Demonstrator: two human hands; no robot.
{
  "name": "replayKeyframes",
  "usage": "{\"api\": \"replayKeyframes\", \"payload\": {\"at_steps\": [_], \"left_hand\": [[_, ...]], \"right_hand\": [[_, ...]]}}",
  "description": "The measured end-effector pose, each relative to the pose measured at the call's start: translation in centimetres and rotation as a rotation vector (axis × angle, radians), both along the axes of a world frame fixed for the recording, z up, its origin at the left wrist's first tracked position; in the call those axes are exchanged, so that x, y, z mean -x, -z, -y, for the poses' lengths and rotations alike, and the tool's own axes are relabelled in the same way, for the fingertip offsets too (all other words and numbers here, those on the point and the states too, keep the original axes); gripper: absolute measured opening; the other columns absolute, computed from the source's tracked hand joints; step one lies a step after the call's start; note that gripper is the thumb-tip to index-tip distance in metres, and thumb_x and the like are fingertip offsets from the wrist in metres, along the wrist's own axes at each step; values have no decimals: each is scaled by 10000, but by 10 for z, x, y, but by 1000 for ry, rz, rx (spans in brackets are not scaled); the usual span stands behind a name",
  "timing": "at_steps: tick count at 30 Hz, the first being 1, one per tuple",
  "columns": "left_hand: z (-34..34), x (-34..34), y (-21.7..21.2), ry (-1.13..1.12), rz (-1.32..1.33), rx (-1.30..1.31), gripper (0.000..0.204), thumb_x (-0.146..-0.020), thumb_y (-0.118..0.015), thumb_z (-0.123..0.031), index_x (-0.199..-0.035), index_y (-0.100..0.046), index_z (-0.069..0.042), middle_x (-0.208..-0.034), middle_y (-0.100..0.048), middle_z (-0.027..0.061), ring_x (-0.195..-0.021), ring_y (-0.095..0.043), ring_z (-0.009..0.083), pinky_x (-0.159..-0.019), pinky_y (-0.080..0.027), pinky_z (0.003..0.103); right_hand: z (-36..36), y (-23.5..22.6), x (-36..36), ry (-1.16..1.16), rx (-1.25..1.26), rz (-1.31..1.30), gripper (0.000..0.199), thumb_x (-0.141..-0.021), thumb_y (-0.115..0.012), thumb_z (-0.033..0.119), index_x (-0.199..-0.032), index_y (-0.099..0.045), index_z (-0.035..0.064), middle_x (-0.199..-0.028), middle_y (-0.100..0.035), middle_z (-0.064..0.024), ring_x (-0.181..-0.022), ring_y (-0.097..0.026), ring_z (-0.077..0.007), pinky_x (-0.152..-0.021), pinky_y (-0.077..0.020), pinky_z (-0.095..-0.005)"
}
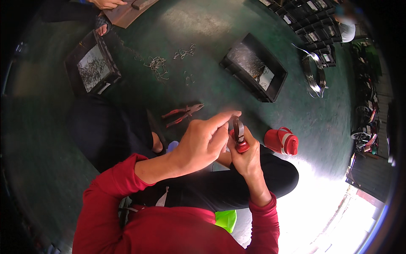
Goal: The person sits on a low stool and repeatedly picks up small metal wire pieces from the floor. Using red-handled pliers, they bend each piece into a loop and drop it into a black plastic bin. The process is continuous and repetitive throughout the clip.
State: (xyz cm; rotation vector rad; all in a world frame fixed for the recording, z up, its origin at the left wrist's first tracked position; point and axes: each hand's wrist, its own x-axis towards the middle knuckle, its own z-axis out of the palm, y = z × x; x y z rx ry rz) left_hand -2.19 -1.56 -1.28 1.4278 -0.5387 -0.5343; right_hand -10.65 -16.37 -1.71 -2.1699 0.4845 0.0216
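Note:
My right hand [247,156] grips a red-handled pliers tool [239,136] upright, its dark metal head pointing up. My left hand [203,142] reaches across to the tool's head, index finger stretched over the top and fingers pinching near the jaws; whatever small piece it pinches is hidden. Both sleeves are red. A second pair of pliers [182,114] with reddish handles lies on the green floor just beyond my hands.
Two dark crates [277,82] [74,70] of thin metal wire pieces sit on the green floor. Loose wire bits [157,64] lie between them. A red jug [282,142] stands to my right. Another person's hand [105,4] works at the top left. Stacked bins [315,25] line the far right.

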Motion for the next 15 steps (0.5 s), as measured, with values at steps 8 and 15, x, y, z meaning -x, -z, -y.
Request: {"api": "replayKeyframes", "payload": {"at_steps": [8, 15], "left_hand": [[5, 6, 7, -82, 61, -22, 357, -932, -418, 36, -1258, -564, 28, -577, -462, -14, -522, -499, 34, -483, -402, 222], [8, 7, 7, -83, 48, -20, 368, -941, -407, 20, -1280, -549, 14, -585, -478, -9, -525, -490, 37, -484, -396, 221]], "right_hand": [[-7, 9, -2, 72, 10, 61, 222, -825, -716, 121, -857, -526, 10, -698, -613, -149, -613, -620, -246, -593, -483, -344], [-9, 12, -3, 79, -6, 68, 229, -816, -716, 119, -853, -520, 7, -701, -616, -149, -616, -621, -247, -597, -489, -348]]}}
